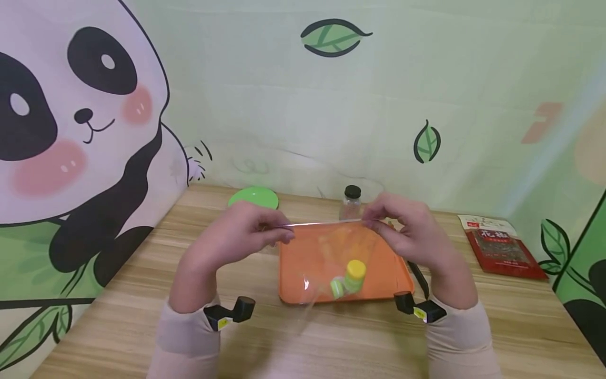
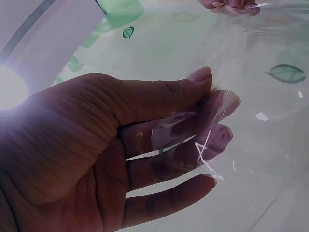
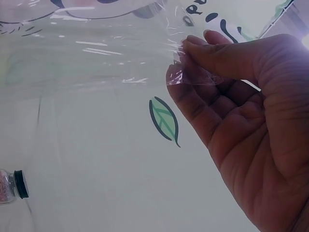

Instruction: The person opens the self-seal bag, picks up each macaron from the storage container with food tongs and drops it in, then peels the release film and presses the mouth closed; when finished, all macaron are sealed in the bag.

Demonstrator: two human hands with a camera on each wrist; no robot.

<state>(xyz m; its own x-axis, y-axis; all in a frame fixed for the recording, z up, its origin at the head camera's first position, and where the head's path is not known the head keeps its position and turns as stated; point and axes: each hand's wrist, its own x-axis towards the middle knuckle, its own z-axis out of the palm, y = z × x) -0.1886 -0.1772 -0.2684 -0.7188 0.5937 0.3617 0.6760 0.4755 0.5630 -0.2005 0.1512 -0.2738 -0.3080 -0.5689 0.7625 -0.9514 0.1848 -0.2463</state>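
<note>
A sheet of clear plastic film is stretched between my two hands, its upper edge nearly level above an orange tray. My left hand pinches one end between thumb and index finger; its other fingers show through the film in the left wrist view. At the opposite end, my right hand grips a corner, with the film wrinkled at its fingertips. Below the film, a small container with a yellow cap and a smaller green-and-white piece appear over the tray.
Behind the tray stand a glass jar with a black lid and a bright green round dish. A red packet lies at the right. Along the tray's right side runs a narrow black object. A printed cloth backs the wooden table.
</note>
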